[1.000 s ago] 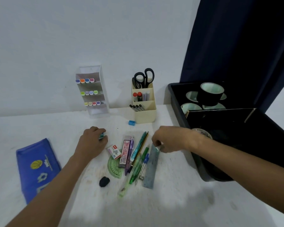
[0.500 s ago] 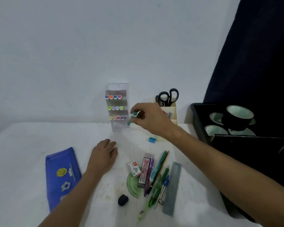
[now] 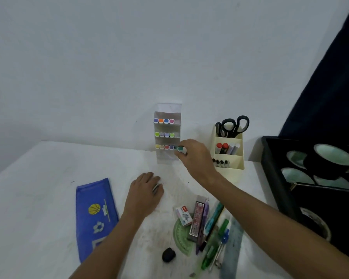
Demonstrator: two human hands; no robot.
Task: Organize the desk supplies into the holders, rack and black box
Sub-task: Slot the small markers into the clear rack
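My right hand (image 3: 193, 156) pinches the teal-capped marker (image 3: 179, 149), its long axis aimed into the clear tiered rack's (image 3: 167, 109) bottom row; my left hand (image 3: 144, 195) rests curled, contents unclear.

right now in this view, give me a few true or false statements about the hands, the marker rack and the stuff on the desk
1. The right hand holds a green-capped marker at the bottom row of the clear marker rack. True.
2. The scissors lie flat on the desk. False: they stand handles-up in the cream holder.
3. The left hand rests on the desk. True.
4. The blue pouch sits inside the black box. False: it lies on the desk, left of the left hand.
5. The rack's top row is empty. False: it holds four markers.
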